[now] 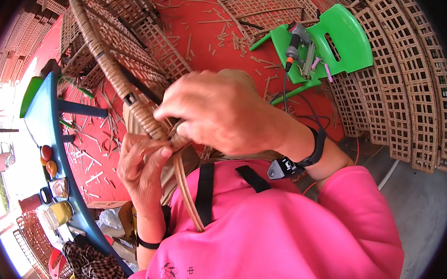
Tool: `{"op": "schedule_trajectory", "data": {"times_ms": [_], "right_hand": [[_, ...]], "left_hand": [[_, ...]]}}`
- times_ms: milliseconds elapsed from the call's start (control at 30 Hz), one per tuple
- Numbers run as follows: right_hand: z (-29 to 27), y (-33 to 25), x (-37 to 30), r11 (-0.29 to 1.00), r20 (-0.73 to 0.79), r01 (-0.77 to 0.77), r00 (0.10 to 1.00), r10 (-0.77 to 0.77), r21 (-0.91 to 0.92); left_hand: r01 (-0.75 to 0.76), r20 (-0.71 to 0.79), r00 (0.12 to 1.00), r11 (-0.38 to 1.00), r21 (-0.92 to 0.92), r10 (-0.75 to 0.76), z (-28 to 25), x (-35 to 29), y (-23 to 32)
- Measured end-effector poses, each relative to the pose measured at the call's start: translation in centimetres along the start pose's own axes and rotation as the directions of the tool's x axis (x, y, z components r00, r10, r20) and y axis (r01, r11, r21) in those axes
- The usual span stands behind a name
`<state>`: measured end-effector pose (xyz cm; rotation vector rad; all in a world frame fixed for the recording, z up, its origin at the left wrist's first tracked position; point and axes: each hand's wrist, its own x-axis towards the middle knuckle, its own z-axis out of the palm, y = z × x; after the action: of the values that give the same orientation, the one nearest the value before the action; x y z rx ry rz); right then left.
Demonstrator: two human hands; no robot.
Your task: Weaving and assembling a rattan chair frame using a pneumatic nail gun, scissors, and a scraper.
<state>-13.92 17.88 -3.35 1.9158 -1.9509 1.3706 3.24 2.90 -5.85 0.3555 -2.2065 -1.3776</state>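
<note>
A long pole (107, 67), wrapped in tan rattan-like strip, runs from the upper left down to my hands and edges a woven lattice panel (120, 38). My left hand (142, 162) is closed around the wrapped lower end, thumb against the binding. Over the same spot my right hand (214, 112) is closed, thumb and fingers pinching the strip by the pole; motion blurs it somewhat. A flat brown weaving strip (184, 193) hangs from the binding down across my pink shirt. My fingers hide exactly where the strip meets the pole.
On the right, a green plastic chair (347, 34) bears a corded power tool (294, 40). Stacked lattice panels (394, 78) stand beyond it. To the left is a blue table (72, 184) with a jar (59, 213) and fruit (46, 153). Strip scraps litter the red floor (185, 11).
</note>
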Motion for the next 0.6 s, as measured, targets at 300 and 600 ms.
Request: {"op": "schedule_trajectory", "data": {"times_ms": [300,600], "right_hand": [[-8.9,24.3,-14.5,0.309,-0.636,-0.95,0.263,0.726,-0.041],[-11.7,36.2,-21.8,-0.23,-0.474,-0.953,-0.113,0.873,-0.196]], "left_hand": [[0.039,-0.046,0.998,0.979,0.198,-0.031,0.1,0.5,1.1],[0.094,0.045,0.995,0.994,-0.053,-0.092,0.0,1.7,1.0]]}}
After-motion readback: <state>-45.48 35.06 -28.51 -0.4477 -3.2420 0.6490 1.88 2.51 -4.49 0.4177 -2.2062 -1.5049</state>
